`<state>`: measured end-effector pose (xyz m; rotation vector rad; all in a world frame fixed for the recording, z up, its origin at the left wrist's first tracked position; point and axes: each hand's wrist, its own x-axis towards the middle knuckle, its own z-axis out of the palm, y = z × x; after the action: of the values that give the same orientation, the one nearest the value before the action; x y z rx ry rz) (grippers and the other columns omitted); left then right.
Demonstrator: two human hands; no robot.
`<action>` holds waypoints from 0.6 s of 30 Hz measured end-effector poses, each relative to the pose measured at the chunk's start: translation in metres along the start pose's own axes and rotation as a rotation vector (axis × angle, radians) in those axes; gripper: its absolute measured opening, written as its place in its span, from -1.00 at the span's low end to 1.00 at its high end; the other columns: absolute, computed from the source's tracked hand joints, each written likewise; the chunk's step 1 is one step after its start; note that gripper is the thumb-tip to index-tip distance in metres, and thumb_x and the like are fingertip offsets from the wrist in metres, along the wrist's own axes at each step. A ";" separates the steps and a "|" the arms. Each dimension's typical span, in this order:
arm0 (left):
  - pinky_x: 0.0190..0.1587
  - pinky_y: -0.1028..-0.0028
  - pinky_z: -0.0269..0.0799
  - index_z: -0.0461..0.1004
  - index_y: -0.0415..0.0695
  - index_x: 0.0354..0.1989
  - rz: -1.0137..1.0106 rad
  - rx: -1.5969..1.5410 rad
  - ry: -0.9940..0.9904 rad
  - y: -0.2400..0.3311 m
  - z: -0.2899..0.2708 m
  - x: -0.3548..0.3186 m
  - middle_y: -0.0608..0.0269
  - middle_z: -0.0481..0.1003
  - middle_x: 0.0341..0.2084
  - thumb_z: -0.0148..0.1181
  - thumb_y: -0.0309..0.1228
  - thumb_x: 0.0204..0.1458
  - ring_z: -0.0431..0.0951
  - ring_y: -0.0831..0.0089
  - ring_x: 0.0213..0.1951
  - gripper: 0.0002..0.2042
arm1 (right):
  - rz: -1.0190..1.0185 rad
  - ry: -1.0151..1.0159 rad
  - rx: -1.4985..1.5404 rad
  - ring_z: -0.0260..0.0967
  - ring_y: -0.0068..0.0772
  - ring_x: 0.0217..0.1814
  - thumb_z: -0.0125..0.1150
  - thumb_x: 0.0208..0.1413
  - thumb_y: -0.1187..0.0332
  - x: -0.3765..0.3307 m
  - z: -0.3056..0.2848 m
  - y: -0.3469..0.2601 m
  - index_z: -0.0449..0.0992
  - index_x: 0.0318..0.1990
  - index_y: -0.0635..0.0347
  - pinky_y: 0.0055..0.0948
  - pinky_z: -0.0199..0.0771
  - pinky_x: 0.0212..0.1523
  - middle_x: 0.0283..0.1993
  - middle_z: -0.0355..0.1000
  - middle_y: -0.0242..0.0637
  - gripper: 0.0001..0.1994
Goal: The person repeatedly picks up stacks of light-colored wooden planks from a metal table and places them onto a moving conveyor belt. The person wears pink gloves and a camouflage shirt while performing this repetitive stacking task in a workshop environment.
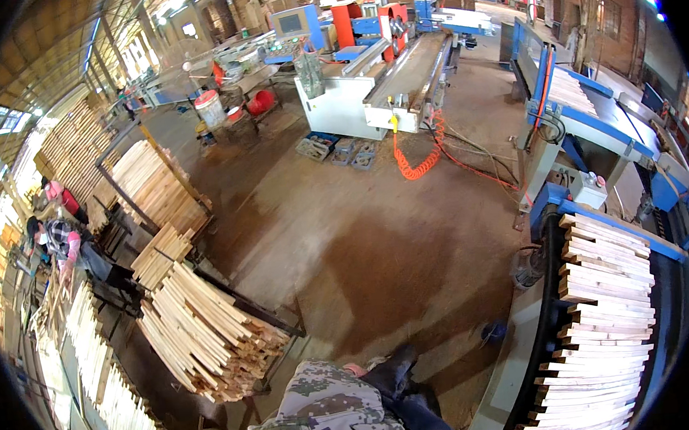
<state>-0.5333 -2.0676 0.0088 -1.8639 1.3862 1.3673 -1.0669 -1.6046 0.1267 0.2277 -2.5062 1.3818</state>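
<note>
Only a small pink patch of my left hand (355, 368) shows at the end of a camouflage sleeve (326, 412) at the bottom edge; its fingers are hidden, and nothing can be made out in it. My right hand is out of the picture. Dark trousers and a shoe (403, 367) stand on the dusty floor beside it. A pile of pale wooden slats (201, 337) lies on a low dark rack just to the left. To the right, cut wooden boards (608, 332) lie stacked on a curved conveyor.
A blue and white woodworking machine (383, 76) stands at the back with an orange coiled hose (421, 162) hanging from it. A blue machine (585, 118) lines the right side. More slat stacks (151, 188) and two other people (58, 239) are at the left.
</note>
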 end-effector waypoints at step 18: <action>0.22 0.15 0.46 0.56 -0.29 0.31 0.455 0.771 -0.207 0.278 -0.025 0.141 -0.10 0.61 0.21 0.25 -0.01 0.30 0.61 0.03 0.15 -0.39 | 0.612 0.049 0.255 0.45 -0.43 0.17 0.28 0.39 0.25 -0.297 0.063 -0.233 0.55 0.25 0.26 -0.37 0.47 0.24 0.07 0.55 -0.31 -0.62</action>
<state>-0.7698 -2.2631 -0.0509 -0.9210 1.9302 0.9465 -0.7330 -1.7803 0.1906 -0.5671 -2.4531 1.8948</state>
